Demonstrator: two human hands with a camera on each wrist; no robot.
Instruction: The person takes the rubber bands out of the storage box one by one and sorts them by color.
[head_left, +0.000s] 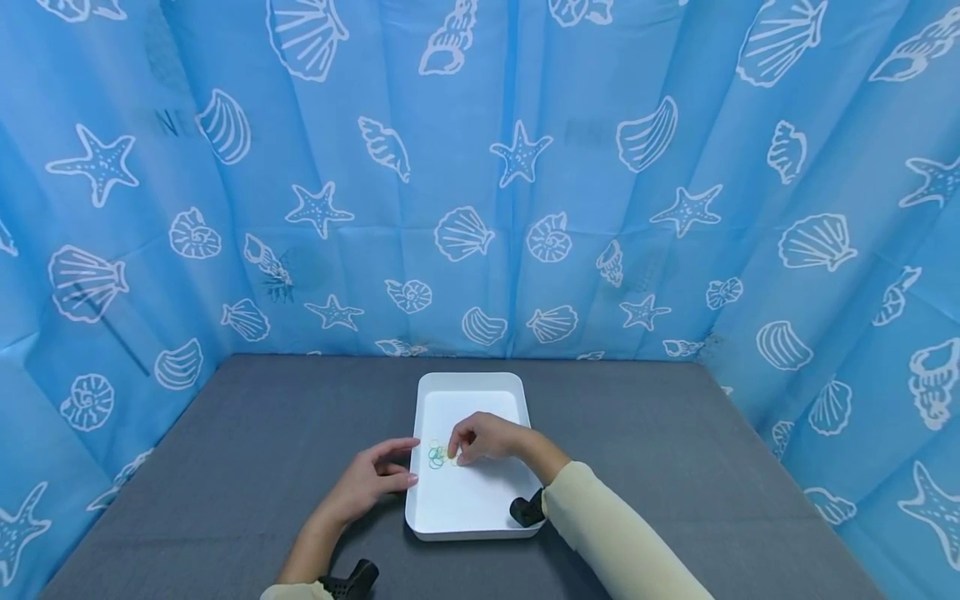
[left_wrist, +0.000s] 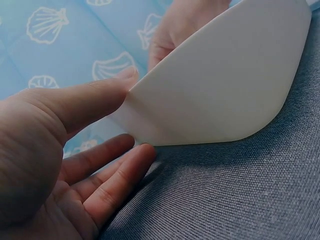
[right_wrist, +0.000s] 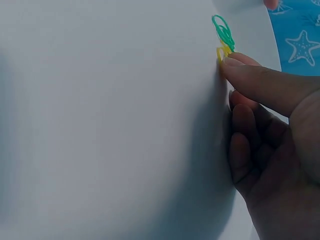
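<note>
Plainly, right fingers [head_left: 457, 438] pinch a yellow loop [right_wrist: 226, 48] (green loops [right_wrist: 227, 39] beside); left fingers [head_left: 393, 447], parted, touch the tray [head_left: 461, 504].

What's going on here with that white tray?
A person is working with small, thin loops in the white tray, which sits on a grey table. The right hand reaches into the tray and appears to pinch a yellow loop. Green loops lie right beside it on the tray's floor. The left hand touches the tray's left edge.
</note>
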